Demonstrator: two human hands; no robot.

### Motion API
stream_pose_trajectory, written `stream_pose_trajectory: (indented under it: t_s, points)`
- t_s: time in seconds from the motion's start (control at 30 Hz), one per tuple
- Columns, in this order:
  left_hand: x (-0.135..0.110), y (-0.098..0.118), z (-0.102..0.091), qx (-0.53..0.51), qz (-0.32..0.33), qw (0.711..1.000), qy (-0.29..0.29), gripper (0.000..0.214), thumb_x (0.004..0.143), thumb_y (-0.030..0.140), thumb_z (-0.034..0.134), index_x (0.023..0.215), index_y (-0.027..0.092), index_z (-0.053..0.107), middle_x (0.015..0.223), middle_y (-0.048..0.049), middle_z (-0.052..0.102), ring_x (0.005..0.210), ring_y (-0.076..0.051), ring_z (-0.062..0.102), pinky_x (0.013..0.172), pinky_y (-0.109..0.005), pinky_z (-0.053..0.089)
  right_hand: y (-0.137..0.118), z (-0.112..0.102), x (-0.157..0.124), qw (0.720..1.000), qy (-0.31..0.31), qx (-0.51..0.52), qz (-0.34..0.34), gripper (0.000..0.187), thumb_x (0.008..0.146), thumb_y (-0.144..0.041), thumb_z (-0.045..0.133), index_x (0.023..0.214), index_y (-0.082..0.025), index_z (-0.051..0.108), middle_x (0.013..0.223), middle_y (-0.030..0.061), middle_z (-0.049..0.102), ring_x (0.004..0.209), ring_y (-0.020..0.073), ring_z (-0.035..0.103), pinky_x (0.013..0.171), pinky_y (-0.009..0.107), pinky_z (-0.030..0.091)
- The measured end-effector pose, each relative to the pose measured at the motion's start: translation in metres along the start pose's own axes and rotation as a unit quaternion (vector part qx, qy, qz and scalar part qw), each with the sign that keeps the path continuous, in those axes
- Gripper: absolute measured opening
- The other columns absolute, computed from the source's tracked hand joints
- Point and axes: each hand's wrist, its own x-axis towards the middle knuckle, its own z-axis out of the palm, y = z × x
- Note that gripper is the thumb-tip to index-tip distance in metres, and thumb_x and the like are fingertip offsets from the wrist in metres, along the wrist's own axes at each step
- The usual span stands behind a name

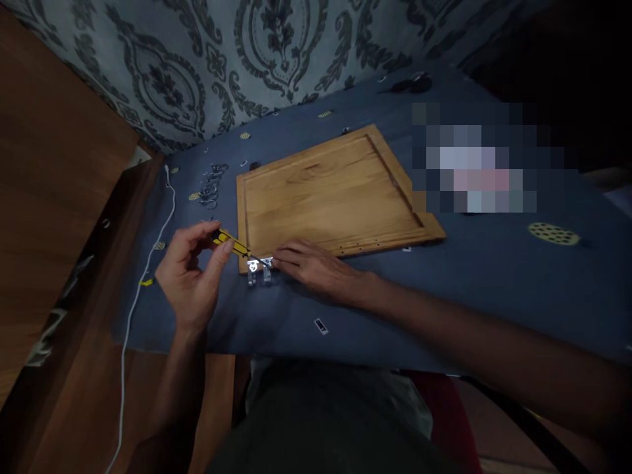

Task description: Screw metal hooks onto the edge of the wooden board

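Observation:
A framed wooden panel point(336, 191) lies flat on a blue cloth-covered table point(494, 276). A shiny metal hinge point(259, 268) sits at its near left corner. My left hand point(190, 273) is closed round the yellow-and-black handle of a screwdriver point(232, 243), whose tip points at the hinge. My right hand point(316, 266) rests on the panel's near edge, fingertips pressed against the hinge.
A pile of small metal hooks point(210, 187) lies left of the panel. A white cable point(148, 263) runs down the table's left side beside a wooden cabinet point(54, 197). Small bits of hardware dot the cloth. Patterned wallpaper stands behind.

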Motion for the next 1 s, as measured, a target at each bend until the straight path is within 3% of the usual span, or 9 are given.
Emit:
stream_pose_trajectory:
  t_s: [0.23,0.4,0.67,1.0]
  points:
    - [-0.0024,-0.0023,0.0,-0.029,-0.014,0.999,-0.017,0.023,0.085,0.021,0.081,0.107,0.024,0.077,0.095,0.001,0.074,0.079,-0.009,0.069,0.074,-0.02,0.057,0.0019,0.0016,-0.0003,1.0,0.0,-0.007,-0.003,0.023,0.105,-0.016,0.051,0.12,-0.01,0.068,0.118,0.0155,0.074,0.11,0.0273,0.061,0.095,0.044,0.055]
    - [-0.0023,-0.0009,0.0008,-0.015,0.007,1.0,-0.006,0.024,0.08,0.018,0.085,0.102,0.023,0.077,0.085,0.0038,0.068,0.072,-0.007,0.064,0.066,-0.017,0.053,0.0019,0.0038,-0.0007,1.0,0.0,0.001,0.0,0.023,0.105,-0.016,0.051,0.12,-0.012,0.068,0.119,0.0155,0.073,0.111,0.0271,0.062,0.096,0.045,0.055]
    - [-0.0016,-0.0001,-0.0013,-0.056,-0.024,0.998,-0.027,0.025,0.085,0.016,0.081,0.108,0.022,0.076,0.095,-0.0007,0.078,0.088,-0.014,0.076,0.08,-0.026,0.061,0.0038,0.0069,-0.0006,1.0,0.018,-0.007,-0.011,0.022,0.105,-0.016,0.051,0.118,-0.009,0.068,0.116,0.0155,0.074,0.109,0.0276,0.062,0.094,0.044,0.055]
    - [-0.0017,-0.003,0.0013,-0.03,0.0,0.999,-0.012,0.025,0.079,0.02,0.084,0.103,0.023,0.077,0.089,0.0025,0.071,0.073,-0.008,0.066,0.067,-0.019,0.057,0.0027,0.0048,-0.0002,1.0,0.016,0.004,-0.01,0.019,0.104,-0.015,0.054,0.116,-0.009,0.068,0.116,0.0161,0.074,0.109,0.0275,0.06,0.095,0.042,0.054]
